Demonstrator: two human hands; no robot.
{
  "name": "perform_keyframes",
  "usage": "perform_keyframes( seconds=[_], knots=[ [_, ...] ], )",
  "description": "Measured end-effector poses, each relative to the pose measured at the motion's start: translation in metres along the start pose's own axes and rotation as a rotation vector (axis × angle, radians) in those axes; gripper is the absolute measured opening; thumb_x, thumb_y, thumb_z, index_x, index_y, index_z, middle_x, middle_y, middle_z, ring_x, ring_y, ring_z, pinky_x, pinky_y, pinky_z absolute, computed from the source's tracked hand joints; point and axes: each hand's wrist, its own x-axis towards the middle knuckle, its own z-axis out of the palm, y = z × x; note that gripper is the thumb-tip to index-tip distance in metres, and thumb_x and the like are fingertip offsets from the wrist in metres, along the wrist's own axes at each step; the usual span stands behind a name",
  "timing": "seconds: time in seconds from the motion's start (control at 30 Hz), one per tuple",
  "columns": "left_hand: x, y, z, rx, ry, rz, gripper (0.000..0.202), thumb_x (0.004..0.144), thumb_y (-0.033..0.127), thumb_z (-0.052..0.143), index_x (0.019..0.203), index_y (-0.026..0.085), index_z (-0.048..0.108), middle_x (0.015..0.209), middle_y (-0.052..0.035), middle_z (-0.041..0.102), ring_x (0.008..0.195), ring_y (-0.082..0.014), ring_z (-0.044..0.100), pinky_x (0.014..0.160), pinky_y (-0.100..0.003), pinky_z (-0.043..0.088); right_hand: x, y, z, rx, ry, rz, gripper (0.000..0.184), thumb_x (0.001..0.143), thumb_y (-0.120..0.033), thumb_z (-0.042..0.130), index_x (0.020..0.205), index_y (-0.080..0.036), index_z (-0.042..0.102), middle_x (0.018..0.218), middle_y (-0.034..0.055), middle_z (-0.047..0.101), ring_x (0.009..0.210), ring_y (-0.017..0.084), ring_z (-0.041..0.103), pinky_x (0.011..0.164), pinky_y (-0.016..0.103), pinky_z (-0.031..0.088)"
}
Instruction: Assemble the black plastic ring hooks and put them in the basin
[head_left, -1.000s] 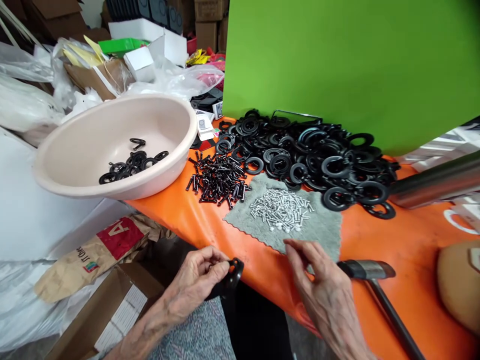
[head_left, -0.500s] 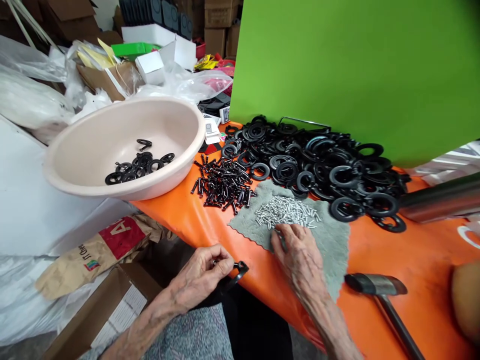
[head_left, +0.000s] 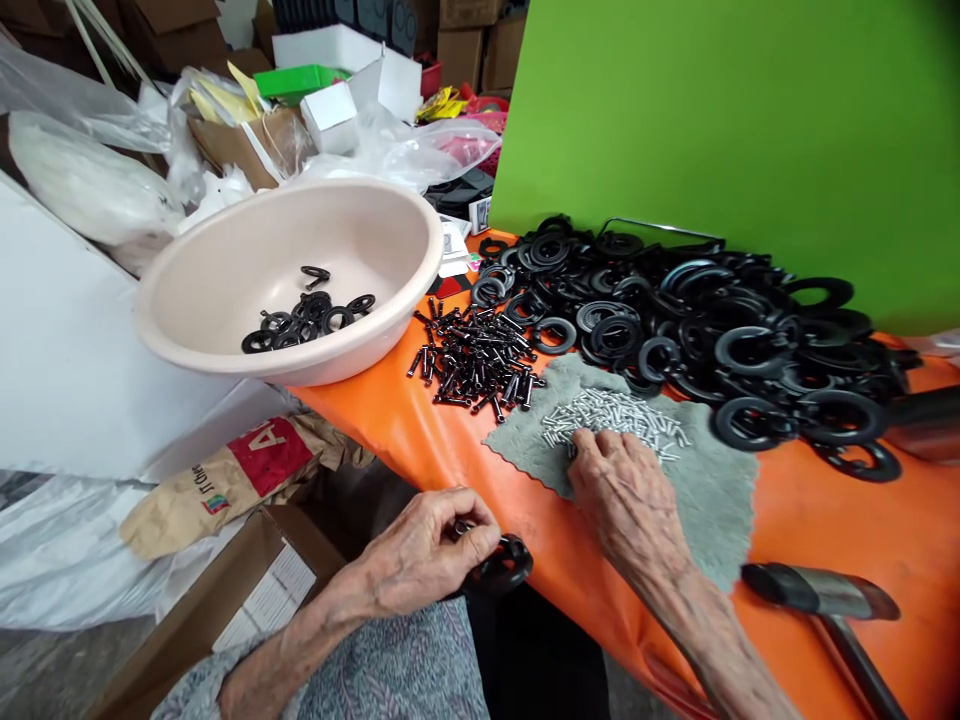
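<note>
My left hand (head_left: 431, 550) is closed, thumb against fingers, on a black plastic ring (head_left: 504, 566) at the table's front edge. A small dark part shows between those fingertips, mostly hidden. My right hand (head_left: 626, 490) rests on a grey-green cloth (head_left: 720, 480), its fingers curled down at the near edge of a heap of small silver pins (head_left: 615, 415). Something dark shows by its fingertips, but I cannot make out what they hold. Left of the cloth lies a pile of short black link-like pieces (head_left: 480, 360). Behind it spreads a large heap of black rings (head_left: 675, 320).
A pale pink basin (head_left: 180, 290) with several black ring pieces stands at the left. A hammer (head_left: 825, 592) lies on the orange table cover (head_left: 817, 510) at the right. A green panel (head_left: 712, 120) rises behind. An open cardboard box (head_left: 247, 600) sits below on the left.
The view has shifted, so the scene sits further right. The black ring in my left hand has turned to show more of its round face. My right hand stays at the silver pins.
</note>
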Motion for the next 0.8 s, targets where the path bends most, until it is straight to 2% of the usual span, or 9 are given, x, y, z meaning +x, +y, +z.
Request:
perform_keyframes(
  seconds=[0.17,0.27,0.37,0.43,0.5,0.63,0.8],
  knots=[
    [0.002,-0.003,-0.001,-0.098,-0.034,-0.038,0.017,0.085,0.030,0.055,0.078,0.014,0.056,0.071,0.0025,0.052,0.066,-0.0106,0.046,0.064,-0.024,0.036,0.001,0.008,0.000,0.105,0.025,0.057,0.024,0.083,-0.010,0.038,0.078,-0.017,0.061,0.070,0.0102,0.056,0.070,0.027,0.052,0.066,0.037,0.044],
    [0.002,-0.004,-0.001,-0.132,-0.042,-0.049,0.019,0.085,0.032,0.055,0.076,0.014,0.055,0.070,0.0025,0.051,0.065,-0.0106,0.046,0.064,-0.024,0.036,-0.005,0.016,-0.012,0.207,0.078,0.140,0.027,0.087,-0.019,0.034,0.085,-0.016,0.060,0.076,0.0128,0.061,0.073,0.027,0.058,0.063,0.037,0.048],
    [0.003,-0.006,0.000,-0.129,-0.041,-0.052,0.019,0.083,0.031,0.055,0.076,0.014,0.055,0.069,0.0026,0.051,0.065,-0.0104,0.046,0.064,-0.024,0.036,-0.024,0.015,-0.032,0.470,0.078,0.265,0.024,0.091,-0.036,0.041,0.089,-0.020,0.060,0.074,0.0058,0.068,0.060,0.019,0.063,0.053,0.028,0.051],
    [0.003,-0.007,0.002,-0.123,-0.043,-0.056,0.018,0.083,0.031,0.056,0.075,0.014,0.056,0.069,0.0026,0.051,0.065,-0.0104,0.046,0.064,-0.024,0.037,-0.042,0.007,-0.044,0.715,0.018,0.362,0.028,0.087,-0.049,0.049,0.088,-0.023,0.062,0.073,0.0022,0.070,0.058,0.017,0.065,0.051,0.025,0.051],
    [0.003,-0.007,0.004,-0.112,-0.045,-0.059,0.018,0.083,0.031,0.056,0.076,0.014,0.056,0.069,0.0025,0.052,0.065,-0.0105,0.046,0.063,-0.024,0.037,-0.059,-0.004,-0.052,0.856,-0.016,0.447,0.033,0.083,-0.056,0.054,0.087,-0.025,0.065,0.073,0.0029,0.071,0.063,0.019,0.067,0.052,0.026,0.053],
    [0.000,-0.002,0.006,-0.028,-0.033,-0.049,0.017,0.085,0.029,0.054,0.076,0.014,0.057,0.070,0.0027,0.054,0.066,-0.0106,0.046,0.063,-0.023,0.038,-0.076,-0.023,-0.056,0.906,0.014,0.529,0.039,0.080,-0.060,0.055,0.083,-0.024,0.069,0.066,0.0036,0.068,0.063,0.020,0.065,0.052,0.027,0.053],
    [-0.007,0.007,0.010,0.141,0.033,-0.006,0.013,0.084,0.021,0.053,0.073,0.015,0.056,0.072,0.0022,0.056,0.066,-0.0106,0.048,0.063,-0.023,0.038,-0.082,-0.045,-0.064,1.003,0.011,0.535,0.039,0.082,-0.061,0.054,0.082,-0.024,0.069,0.064,0.0028,0.067,0.060,0.019,0.065,0.052,0.025,0.054]
  ],
)
